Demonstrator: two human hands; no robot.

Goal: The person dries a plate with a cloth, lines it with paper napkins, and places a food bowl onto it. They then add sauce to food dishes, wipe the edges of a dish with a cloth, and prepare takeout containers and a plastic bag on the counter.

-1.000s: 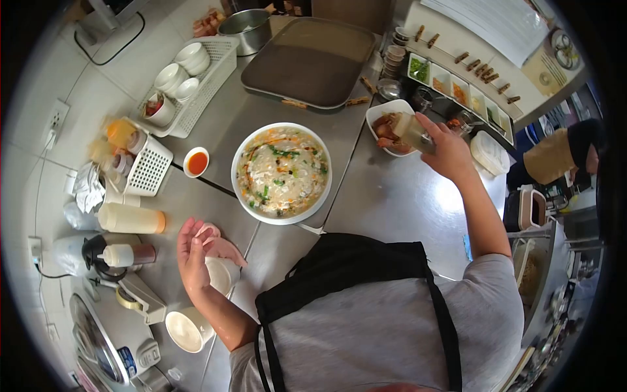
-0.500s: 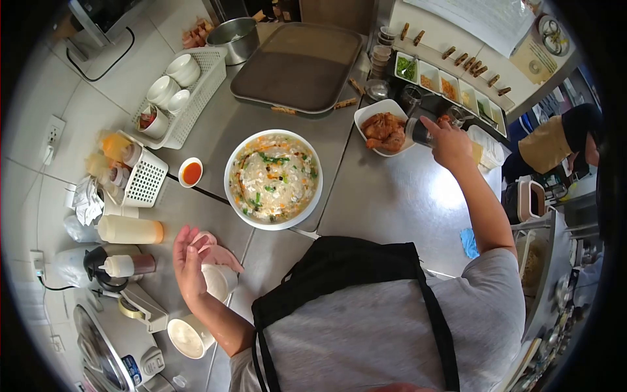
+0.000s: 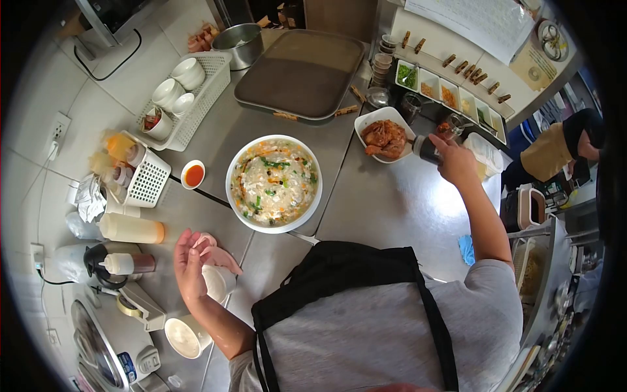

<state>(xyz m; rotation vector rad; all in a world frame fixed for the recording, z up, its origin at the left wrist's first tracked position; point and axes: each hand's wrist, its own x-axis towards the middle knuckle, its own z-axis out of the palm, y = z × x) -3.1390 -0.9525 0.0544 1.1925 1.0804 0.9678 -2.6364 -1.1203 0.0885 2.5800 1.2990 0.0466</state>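
Observation:
My right hand [image 3: 456, 161] is closed around a seasoning shaker [image 3: 426, 149] with a dark top, tipped sideways. The shaker's top points at a white square bowl [image 3: 363, 119] of reddish-brown cooked chicken pieces [image 3: 385, 138], just beside its right rim. My left hand [image 3: 189, 266] hangs with its fingers loosely apart and nothing in them, next to a pink cloth [image 3: 224, 257] and a white tub [image 3: 219, 281]. Between the hands stands a large white bowl [image 3: 319, 196] of thick soup [image 3: 277, 179] with green and orange bits.
A brown tray [image 3: 300, 72] lies at the back. White cups [image 3: 168, 93] fill a basket [image 3: 212, 98] at left, near a small dish of red sauce [image 3: 194, 175] and squeeze bottles [image 3: 130, 228]. Topping containers [image 3: 449, 96] line the right back. Another person [image 3: 555, 147] stands at far right.
My right hand and the shaker have shifted slightly down and to the right, away from the chicken. My left hand stays nearly in place. The camera view has moved a little.

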